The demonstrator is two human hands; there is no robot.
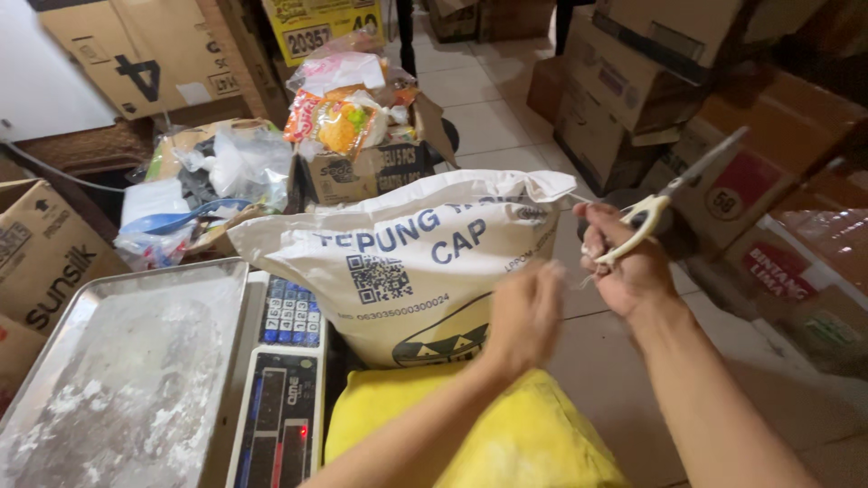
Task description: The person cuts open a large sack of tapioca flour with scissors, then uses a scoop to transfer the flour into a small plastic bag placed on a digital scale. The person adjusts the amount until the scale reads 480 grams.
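Note:
A big white woven sack (411, 262) with blue print lies on its side in front of me, its sewn end toward the right. My right hand (628, 262) grips a pair of scissors (674, 190) with cream handles, blades pointing up and to the right, just past the sack's right end. A thin string runs from the sack's corner toward that hand. My left hand (524, 316) is blurred and hovers at the sack's lower right side, fingers curled, holding nothing I can make out. A yellow sack (506, 434) lies under my arms.
A digital scale (280, 398) with a flour-dusted steel tray (117, 380) stands at the lower left. Cardboard boxes (633, 81) are stacked on the right and at the back. An open box of snack packets (353, 126) and a blue scoop (185, 217) sit behind the sack. Tiled floor lies between the stacks.

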